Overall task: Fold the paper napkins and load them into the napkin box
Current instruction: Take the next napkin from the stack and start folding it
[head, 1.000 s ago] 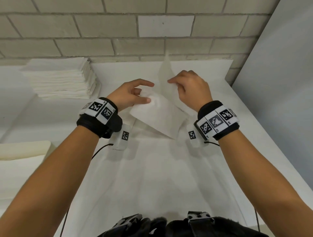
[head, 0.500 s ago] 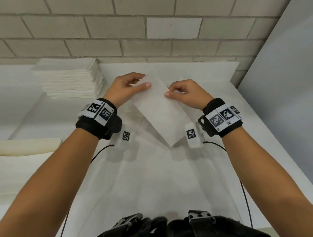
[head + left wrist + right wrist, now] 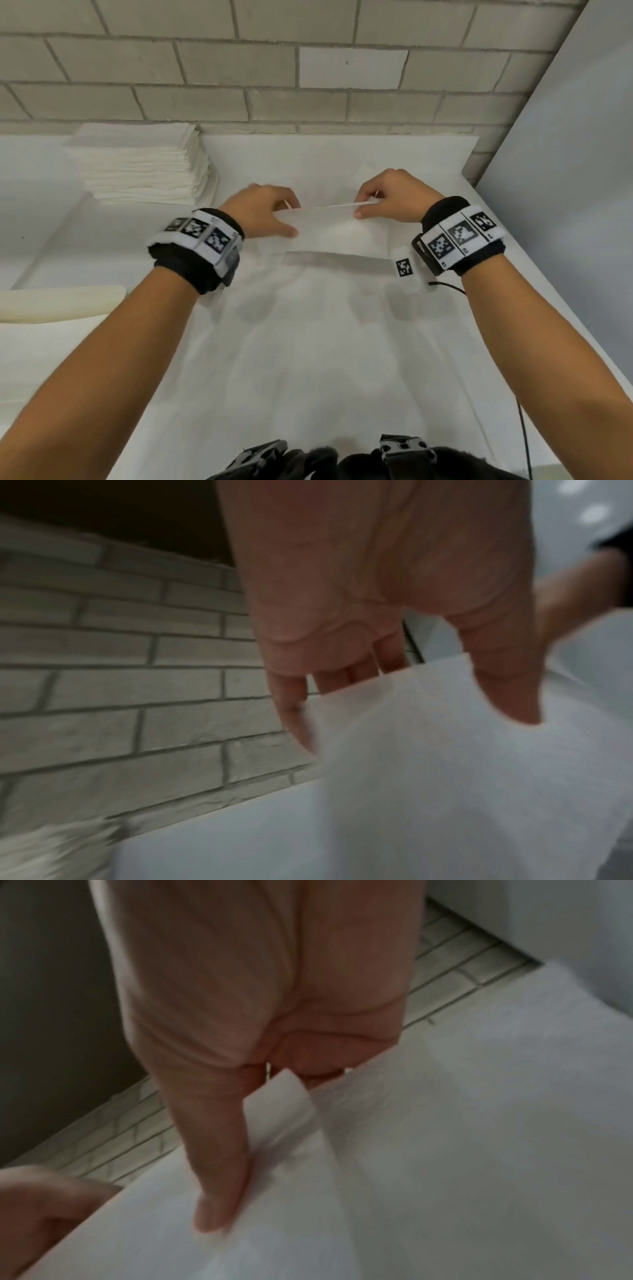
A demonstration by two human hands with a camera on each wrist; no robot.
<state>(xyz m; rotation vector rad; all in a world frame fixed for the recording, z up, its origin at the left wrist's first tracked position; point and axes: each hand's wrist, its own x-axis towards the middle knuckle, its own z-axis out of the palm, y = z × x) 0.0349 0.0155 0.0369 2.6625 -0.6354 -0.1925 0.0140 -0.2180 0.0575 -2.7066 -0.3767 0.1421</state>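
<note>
Left hand (image 3: 263,214) at 9 o'clock, right hand (image 3: 394,202) at 3, fingers pinching the napkin's (image 3: 337,236) top corners above the table (image 3: 308,342), likely aligning edges for a fold.

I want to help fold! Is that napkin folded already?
Folded over: napkin shows two layers, edges pinched by left hand and right hand.

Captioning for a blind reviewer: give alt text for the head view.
Both hands, left hand and right hand, pinch the ends of a white paper napkin just above a white table. A stack of napkins sits far left by a brick wall.
</note>
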